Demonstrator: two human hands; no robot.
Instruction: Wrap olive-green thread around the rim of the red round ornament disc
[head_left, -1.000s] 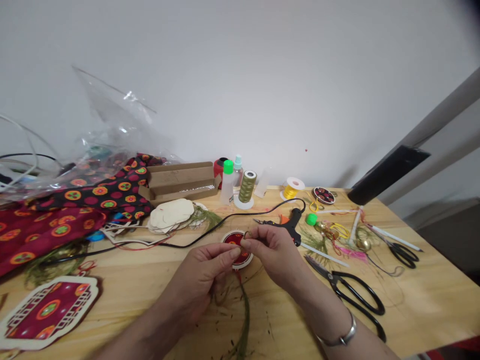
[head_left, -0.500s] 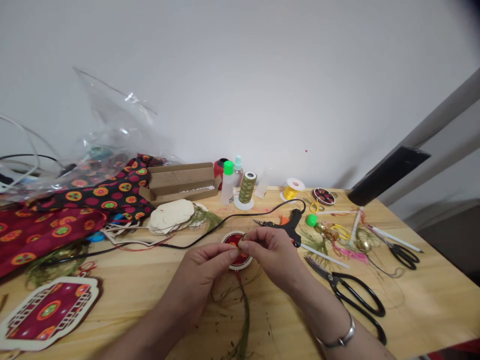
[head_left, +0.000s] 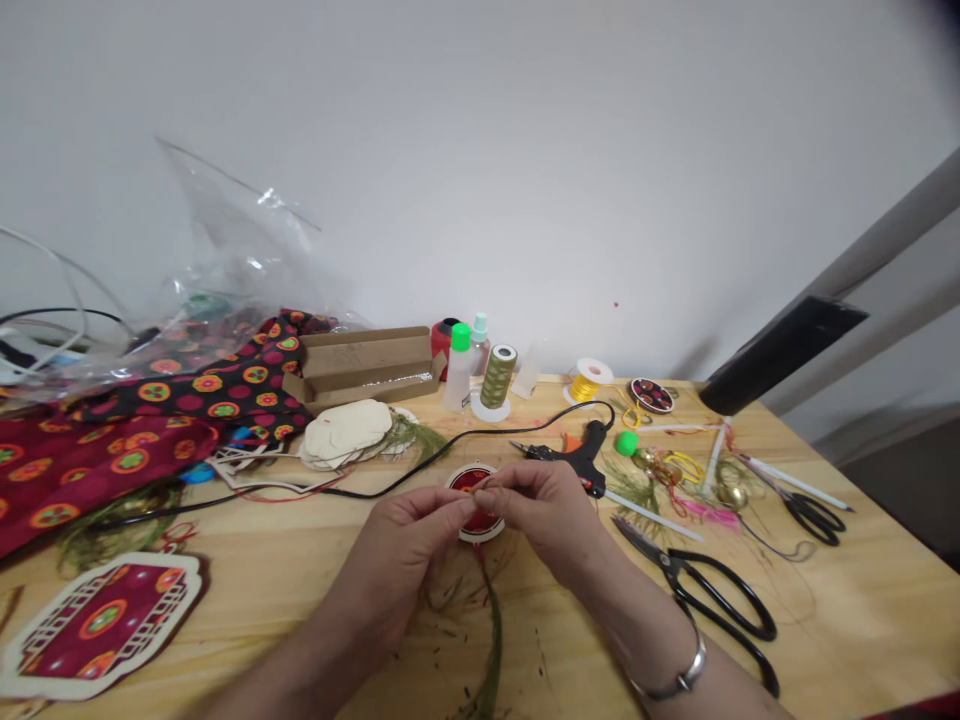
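Note:
A small round ornament (head_left: 484, 522) with a red patterned centre and a pale rim lies in front of me. Below it, a red cord leads into an olive-green tassel (head_left: 493, 650). Over the ornament's face, my left hand (head_left: 416, 540) pinches with thumb and forefinger. My right hand (head_left: 551, 515) is pinched as well, its fingertips meeting the left ones. Whatever sits between the fingertips is too small and too covered to make out. The hands hide parts of the ornament's left and right sides.
A black glue gun (head_left: 589, 460) lies just beyond my right hand, its cable running left. Large black-handled scissors (head_left: 694, 580) are close to my right forearm. A framed ornament (head_left: 101, 620) lies at left. Behind stand a thread spool (head_left: 497, 378) and a green-capped bottle (head_left: 457, 370).
My fingertips have drawn closer together over the ornament, the right fingers curling in more. The whole view has shifted slightly; the ornament stays in place on the table.

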